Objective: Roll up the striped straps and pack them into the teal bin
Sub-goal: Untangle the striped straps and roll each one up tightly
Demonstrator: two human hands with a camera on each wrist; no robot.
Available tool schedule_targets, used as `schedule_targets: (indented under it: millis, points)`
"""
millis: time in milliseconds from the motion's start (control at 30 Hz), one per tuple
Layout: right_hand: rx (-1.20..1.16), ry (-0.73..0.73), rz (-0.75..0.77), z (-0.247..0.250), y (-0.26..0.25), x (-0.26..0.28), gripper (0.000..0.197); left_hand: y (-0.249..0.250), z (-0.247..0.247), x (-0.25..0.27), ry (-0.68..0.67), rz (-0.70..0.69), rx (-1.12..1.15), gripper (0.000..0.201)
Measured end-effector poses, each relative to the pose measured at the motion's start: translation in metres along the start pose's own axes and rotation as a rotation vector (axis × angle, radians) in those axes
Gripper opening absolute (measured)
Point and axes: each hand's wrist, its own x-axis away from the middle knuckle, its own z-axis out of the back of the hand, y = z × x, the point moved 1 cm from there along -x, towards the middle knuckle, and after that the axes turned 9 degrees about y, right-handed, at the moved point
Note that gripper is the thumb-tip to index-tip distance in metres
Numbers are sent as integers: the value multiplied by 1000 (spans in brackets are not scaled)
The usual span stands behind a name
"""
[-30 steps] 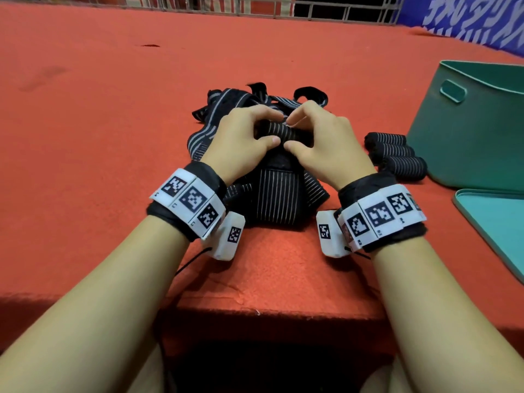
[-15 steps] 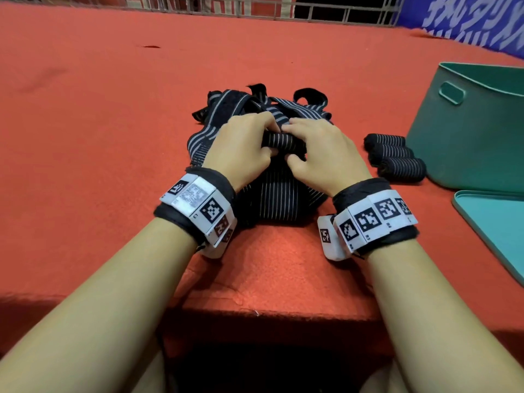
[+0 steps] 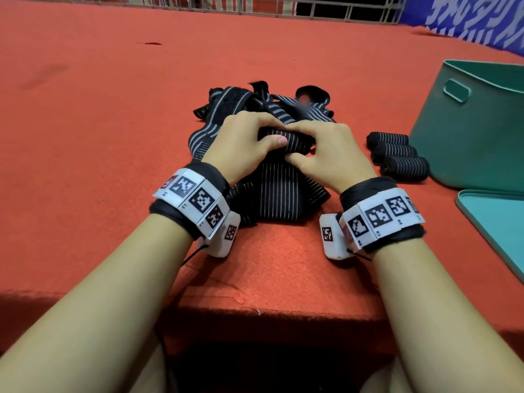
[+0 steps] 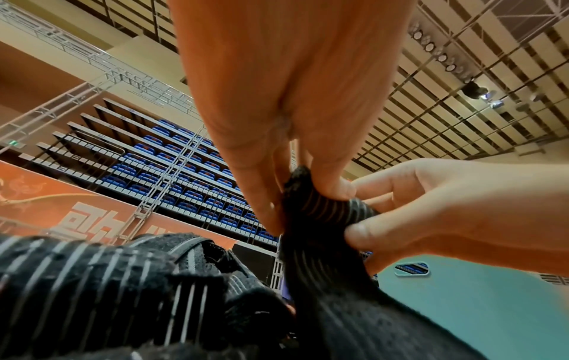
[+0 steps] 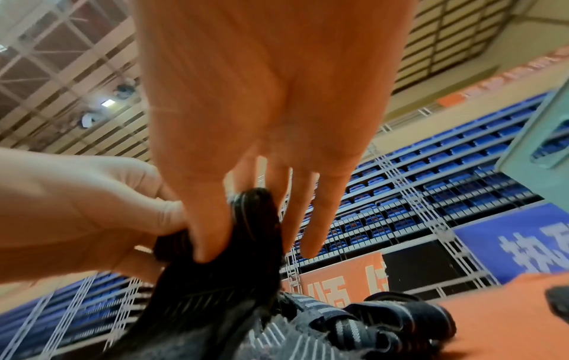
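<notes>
Strap [image 3: 279, 191] work is partway through: my left hand [image 3: 241, 146] and right hand [image 3: 330, 154] both pinch the small roll [image 3: 286, 139] I am winding, thumbs on the near side and fingers curled over the top, near the table's [image 3: 99, 137] front edge. Its unrolled tail lies flat toward me. Behind it a loose heap of striped straps [image 3: 255, 106] waits, not yet touched. Three finished rolls [image 3: 397, 157] lie side by side on the table, just beside the teal bin [image 3: 467, 131] at the right edge, not inside it. I cannot see into the bin. A teal lid [image 3: 496, 222] lies flat near the right front corner. So I judge most of the rolling and all of the packing remain
</notes>
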Motion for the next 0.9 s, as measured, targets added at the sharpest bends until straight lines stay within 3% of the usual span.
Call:
schedule_targets:
  millis: [200, 433, 567, 667, 767, 900]
  points:
    - [-294, -79, -139, 4, 9, -3, 43, 2, 3, 2, 66, -28, 31, 27]
    - [-397, -2, -89, 5, 15, -5, 37, -3, -2, 2, 39, -1, 76, 33]
    - [-433, 62, -85, 7, 14, -5, 36, -2, 3, 2, -50, 178, 201, 41]
    - [-473, 86, -79, 7, 12, -4, 34, -4, 6, 2, -149, 254, 334, 30]
    - [-558, 58, -123, 7, 8, -4, 38, -8, 7, 1, -65, 185, 334, 28]
    - [-670, -69, -310, 5, 3, -2, 40, -10, 5, 0, 16, 169, 344, 27]
